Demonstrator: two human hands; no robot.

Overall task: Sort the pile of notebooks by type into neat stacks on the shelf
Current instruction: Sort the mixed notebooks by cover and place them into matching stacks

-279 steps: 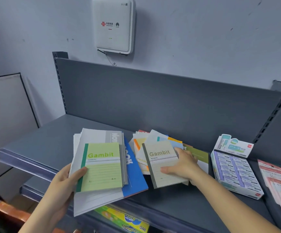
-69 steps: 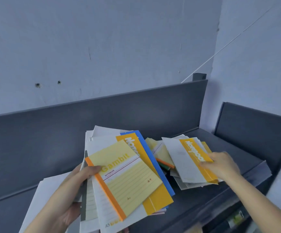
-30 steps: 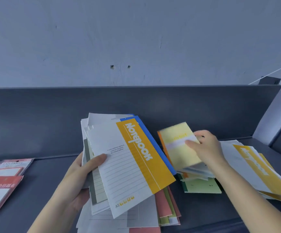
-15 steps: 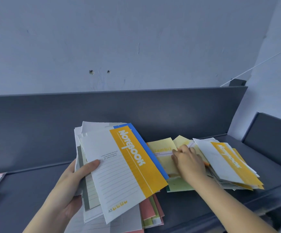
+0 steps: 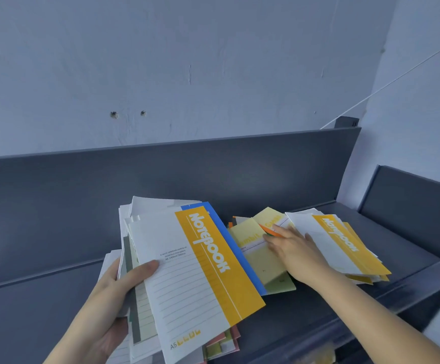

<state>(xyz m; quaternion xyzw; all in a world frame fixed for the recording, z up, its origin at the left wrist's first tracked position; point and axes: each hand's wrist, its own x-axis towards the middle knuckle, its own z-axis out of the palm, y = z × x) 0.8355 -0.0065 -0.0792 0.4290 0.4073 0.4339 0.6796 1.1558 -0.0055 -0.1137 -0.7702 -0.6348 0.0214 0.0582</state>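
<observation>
**Head view (only view available)**

- **Left hand**: grip clamped on a fanned bundle of paper notebooks, with the thumb across the top cover and the fingers underneath.
  - On top of the bundle is a large white notebook with a yellow band lettered NOTEBOOK.
  - A blue-edged cover shows just behind it. Grey-green and white covers fan out at the left.
  - The bundle is held tilted above the dark grey metal shelf. Its lower end is over a few pink and olive covers lying on the shelf.
- **Right hand**: fingers straight, grip apart, lying flat on the small pale yellow notebooks with orange spines. It holds nothing, as far as shown.
  - These small notebooks lie on the shelf, loosely overlapped and not squared.
  - Touching them on the right is a slumped stack of large white-and-yellow notebooks, its corners splayed toward the shelf's front edge.

**Step in hand (judgement):** the small yellow type is being settled into its own stack. Sorting looks about midway, since the left hand's bundle is of mixed types.

**Next move calls for:**
- The right hand should take the top yellow-band notebook off the bundle and lay it on the matching stack at the right.
- That stack sits beyond the small one, so this means a reach across it.
- Both stacks need their edges squared. The right one looks liable to slide.
</observation>
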